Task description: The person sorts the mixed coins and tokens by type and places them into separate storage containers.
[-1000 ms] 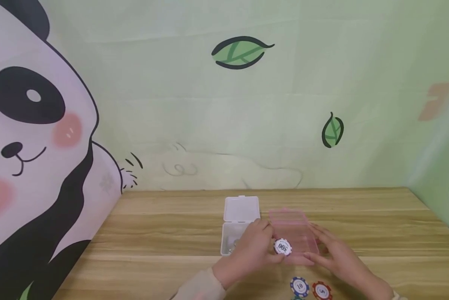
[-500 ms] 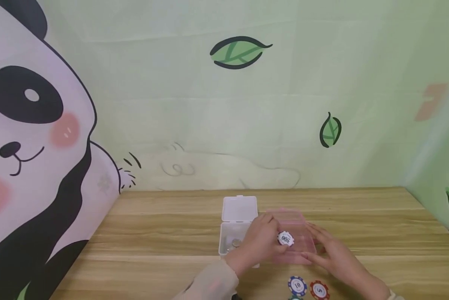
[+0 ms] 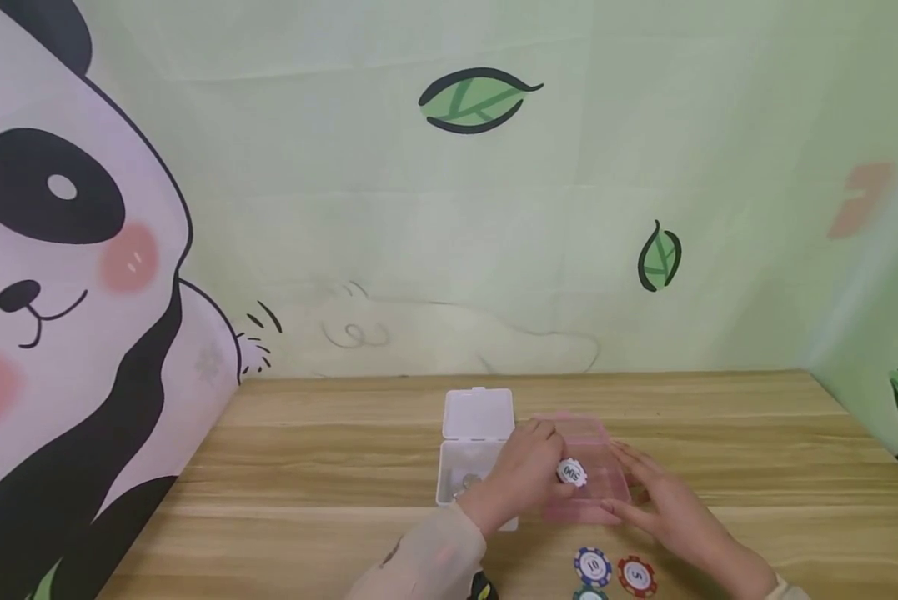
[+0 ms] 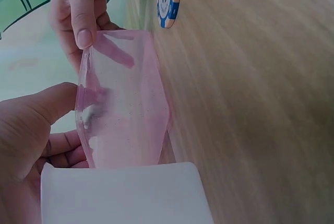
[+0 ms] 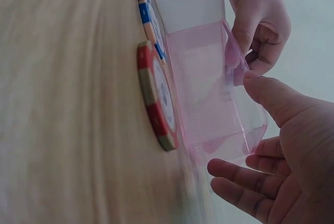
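"Any room for you on the left?"

"Very little. The white box (image 3: 454, 460) stands just beside the pink box (image 3: 608, 477), and my left hand (image 3: 527, 463) covers the gap, its wrist over the white box's near corner. Beyond that box, the bare table (image 3: 306, 475) runs wide."

"And the right?"

"My right hand (image 3: 669, 504) lines that side, thumb at the near corner. Past it I have open table."

"From above?"

"That's my widest way: down between both hands, though the white chip (image 3: 573, 472) in my left narrows it."

"Coming from the front?"

"I'd pass over the blue chip (image 3: 593, 567), red chip (image 3: 636, 577) and green chip (image 3: 590, 593), flat on the table."
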A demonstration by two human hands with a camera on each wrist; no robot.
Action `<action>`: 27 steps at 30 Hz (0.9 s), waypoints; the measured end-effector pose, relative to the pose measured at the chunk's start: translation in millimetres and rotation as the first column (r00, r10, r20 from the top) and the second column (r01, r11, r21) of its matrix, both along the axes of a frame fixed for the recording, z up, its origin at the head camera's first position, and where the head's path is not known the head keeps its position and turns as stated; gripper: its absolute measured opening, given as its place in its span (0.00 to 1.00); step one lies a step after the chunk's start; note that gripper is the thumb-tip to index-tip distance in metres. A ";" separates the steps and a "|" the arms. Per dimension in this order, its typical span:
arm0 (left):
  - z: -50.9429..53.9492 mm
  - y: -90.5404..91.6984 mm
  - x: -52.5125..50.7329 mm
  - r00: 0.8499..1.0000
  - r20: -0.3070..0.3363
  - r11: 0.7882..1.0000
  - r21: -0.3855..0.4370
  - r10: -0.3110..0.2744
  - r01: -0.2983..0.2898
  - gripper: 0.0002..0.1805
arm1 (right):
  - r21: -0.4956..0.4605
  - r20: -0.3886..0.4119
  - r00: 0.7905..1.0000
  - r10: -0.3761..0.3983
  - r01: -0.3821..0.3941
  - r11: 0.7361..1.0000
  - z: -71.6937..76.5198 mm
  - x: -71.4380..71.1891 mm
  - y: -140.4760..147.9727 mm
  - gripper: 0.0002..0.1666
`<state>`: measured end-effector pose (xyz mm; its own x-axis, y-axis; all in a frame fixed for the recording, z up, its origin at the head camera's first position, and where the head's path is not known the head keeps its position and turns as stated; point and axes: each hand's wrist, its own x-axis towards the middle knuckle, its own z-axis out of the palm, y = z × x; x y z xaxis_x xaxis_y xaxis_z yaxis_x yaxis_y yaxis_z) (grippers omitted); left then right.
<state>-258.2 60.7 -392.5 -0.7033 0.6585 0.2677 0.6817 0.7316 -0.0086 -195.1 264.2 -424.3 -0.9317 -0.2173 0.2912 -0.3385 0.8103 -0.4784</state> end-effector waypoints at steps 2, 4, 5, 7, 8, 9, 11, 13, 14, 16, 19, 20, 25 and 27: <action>0.5 -0.2 0.0 1.000 -0.014 1.000 -0.016 -0.002 0.002 0.20 | 0.002 -0.006 1.000 0.001 -0.001 1.000 0.3 -0.2 -0.4 0.45; 1.4 -0.4 0.7 1.000 -0.016 1.000 -0.031 0.000 -0.001 0.20 | -0.001 -0.009 1.000 0.007 -0.007 1.000 0.5 -0.3 -0.7 0.44; 2.1 -0.6 1.3 1.000 -0.013 0.999 -0.037 0.002 -0.003 0.20 | -0.003 -0.011 1.000 0.010 -0.010 1.000 0.4 -0.2 -0.8 0.44; 2.9 -1.0 2.2 1.000 -0.002 0.999 -0.042 0.008 -0.008 0.21 | -0.008 -0.011 1.000 0.016 -0.016 1.000 0.3 -0.1 -1.0 0.44; 3.5 -1.2 2.8 1.000 0.001 0.999 -0.042 0.010 -0.010 0.21 | -0.009 -0.010 1.000 0.018 -0.018 1.000 0.4 0.0 -1.0 0.44; 4.1 -1.6 3.3 1.000 0.004 0.999 -0.039 0.012 -0.012 0.21 | -0.009 -0.010 1.000 0.018 -0.018 1.000 0.7 0.0 -1.1 0.44; 4.6 -2.5 4.3 1.000 -0.003 0.999 -0.030 0.013 -0.013 0.20 | -0.009 -0.012 1.000 0.020 -0.020 1.000 1.7 -0.1 -1.1 0.44; 5.3 -4.0 5.8 1.000 -0.011 1.000 -0.015 0.012 -0.012 0.20 | -0.004 -0.014 1.000 0.019 -0.019 1.000 3.0 -0.1 -1.1 0.44; 5.9 -4.9 6.8 1.000 -0.019 1.000 -0.008 0.011 -0.011 0.19 | -0.002 -0.013 1.000 0.018 -0.018 1.000 3.5 -0.1 -1.3 0.44; 6.4 -6.9 9.1 1.000 -0.028 1.000 0.012 0.004 -0.003 0.19 | 0.001 -0.009 1.000 0.017 -0.017 1.000 4.2 -0.1 -1.6 0.44; 7.5 -10.6 14.0 0.999 -0.041 0.999 0.035 -0.014 0.015 0.18 | 0.006 0.002 1.000 0.010 -0.011 1.000 4.3 -0.1 -2.1 0.44; 7.9 -11.7 15.9 0.998 -0.051 0.999 0.038 -0.021 0.023 0.18 | 0.006 0.005 1.000 0.013 -0.013 1.000 4.4 -0.1 -2.2 0.44; 13.5 -14.9 28.6 0.993 -0.109 0.999 0.003 -0.040 0.041 0.19 | 0.010 0.010 1.000 0.012 -0.012 1.000 4.4 -0.3 -1.4 0.44; 15.5 -15.5 34.4 0.990 -0.137 0.999 -0.009 -0.044 0.043 0.20 | 0.013 0.008 1.000 0.010 -0.010 1.000 3.8 -0.5 -0.9 0.44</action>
<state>-223.9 45.2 -377.0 -0.6311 0.6894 0.3556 0.7048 0.7011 -0.1083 -195.6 263.3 -420.5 -0.9316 -0.2301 0.2813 -0.3428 0.8131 -0.4704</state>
